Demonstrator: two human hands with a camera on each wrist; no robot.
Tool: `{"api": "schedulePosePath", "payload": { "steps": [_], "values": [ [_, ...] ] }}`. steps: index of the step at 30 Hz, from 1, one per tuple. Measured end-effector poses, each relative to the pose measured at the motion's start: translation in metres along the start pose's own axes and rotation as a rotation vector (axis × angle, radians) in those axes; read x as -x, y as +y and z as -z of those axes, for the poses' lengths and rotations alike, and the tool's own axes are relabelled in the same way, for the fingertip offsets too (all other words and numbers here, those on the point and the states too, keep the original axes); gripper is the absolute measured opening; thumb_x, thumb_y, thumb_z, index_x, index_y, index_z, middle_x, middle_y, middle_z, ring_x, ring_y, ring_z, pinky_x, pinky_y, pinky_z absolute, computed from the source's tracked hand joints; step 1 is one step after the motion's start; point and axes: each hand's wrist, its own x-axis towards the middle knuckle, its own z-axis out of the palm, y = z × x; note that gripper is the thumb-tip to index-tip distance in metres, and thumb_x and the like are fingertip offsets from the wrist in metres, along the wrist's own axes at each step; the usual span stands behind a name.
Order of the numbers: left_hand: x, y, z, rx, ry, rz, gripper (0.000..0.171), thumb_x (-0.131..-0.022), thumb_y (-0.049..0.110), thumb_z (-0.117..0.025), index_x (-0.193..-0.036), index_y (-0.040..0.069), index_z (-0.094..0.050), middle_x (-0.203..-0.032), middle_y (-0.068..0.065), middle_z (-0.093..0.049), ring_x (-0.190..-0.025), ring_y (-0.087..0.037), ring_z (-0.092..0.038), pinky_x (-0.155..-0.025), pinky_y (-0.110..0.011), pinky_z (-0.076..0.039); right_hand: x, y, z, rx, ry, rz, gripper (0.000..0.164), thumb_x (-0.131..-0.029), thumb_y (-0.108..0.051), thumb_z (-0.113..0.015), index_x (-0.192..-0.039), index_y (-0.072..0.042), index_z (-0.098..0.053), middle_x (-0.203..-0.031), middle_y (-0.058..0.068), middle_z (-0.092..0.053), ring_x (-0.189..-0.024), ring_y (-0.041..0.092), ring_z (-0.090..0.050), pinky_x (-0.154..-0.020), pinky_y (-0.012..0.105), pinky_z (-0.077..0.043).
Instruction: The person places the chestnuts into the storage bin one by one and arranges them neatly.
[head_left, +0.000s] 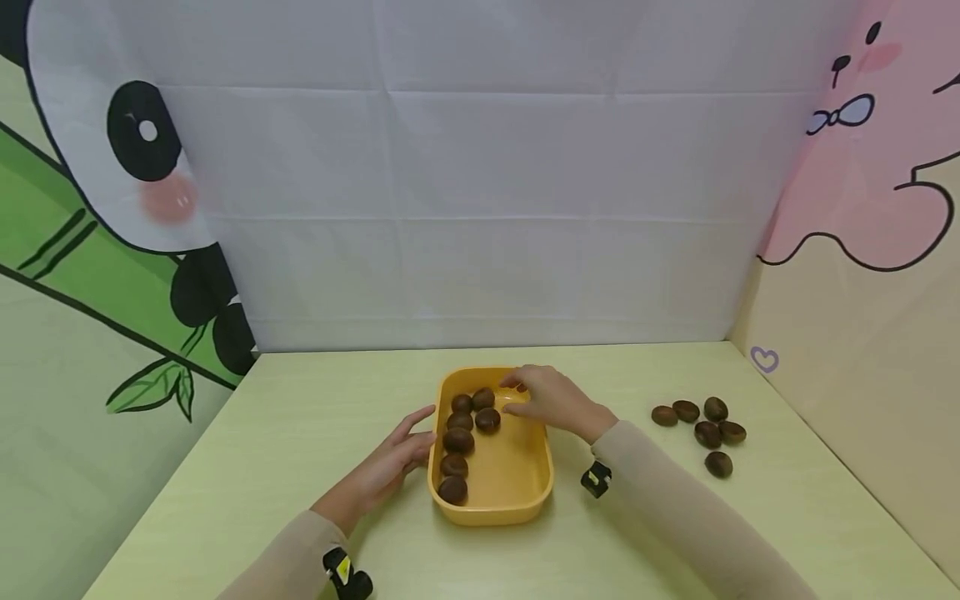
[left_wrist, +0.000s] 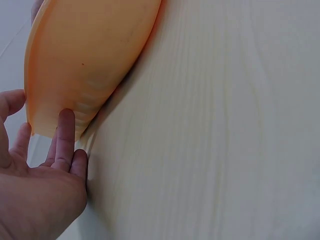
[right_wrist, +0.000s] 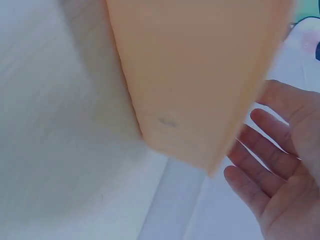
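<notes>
A yellow plastic tray (head_left: 495,517) sits on the table, with several brown chestnuts (head_left: 458,441) lined along its left side. Two more chestnuts (head_left: 487,420) lie beside that row near the far end. My left hand (head_left: 393,462) rests its fingers against the tray's left wall; in the left wrist view the extended fingers (left_wrist: 65,135) touch the outer side. Reaching over the right rim, my right hand (head_left: 553,402) has its thumb and fingers spread just right of the upper chestnuts. The right wrist view shows its fingers loosely bent beyond the rim, the thumb tip hidden.
Several loose chestnuts (head_left: 707,434) lie on the table (head_left: 622,533) to the right of the tray, beside the right forearm. A white cloth-like backdrop (head_left: 487,208) stands behind the table, and side panels with cartoon animals flank it.
</notes>
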Motion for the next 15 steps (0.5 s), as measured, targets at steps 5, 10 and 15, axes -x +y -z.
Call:
{"api": "schedulePosePath", "payload": {
  "steps": [5,10,15],
  "values": [
    [0.0,0.0,0.0,0.0,0.004,0.004,0.062,-0.106,0.03,-0.049,-0.159,0.023,-0.018,-0.133,-0.016,-0.061,-0.128,-0.032,-0.052,-0.117,-0.055,-0.017,0.016,0.013,0.022,0.051,0.06,0.001,0.037,-0.09,-0.024,-0.078,-0.119,-0.003,-0.068,-0.117,0.01,-0.07,-0.101,0.027,-0.066,-0.087,0.039,-0.054],
    [0.0,-0.001,0.0,-0.003,0.007,0.001,0.062,-0.106,0.03,-0.049,-0.159,0.023,-0.018,-0.132,-0.016,-0.061,-0.126,-0.032,-0.053,-0.116,-0.054,-0.018,0.037,0.034,0.039,0.041,0.078,-0.074,0.036,-0.09,-0.024,-0.078,-0.119,-0.006,-0.068,-0.116,0.007,-0.07,-0.101,0.026,-0.066,-0.087,0.041,-0.054],
    [-0.001,-0.002,0.001,-0.005,0.001,-0.008,0.063,-0.106,0.031,-0.05,-0.159,0.022,-0.018,-0.132,-0.016,-0.061,-0.124,-0.031,-0.054,-0.116,-0.053,-0.021,0.062,0.064,0.051,-0.004,0.082,-0.162,0.036,-0.091,-0.024,-0.076,-0.121,-0.005,-0.067,-0.117,0.011,-0.069,-0.101,0.029,-0.067,-0.087,0.043,-0.054]
  ]
}}
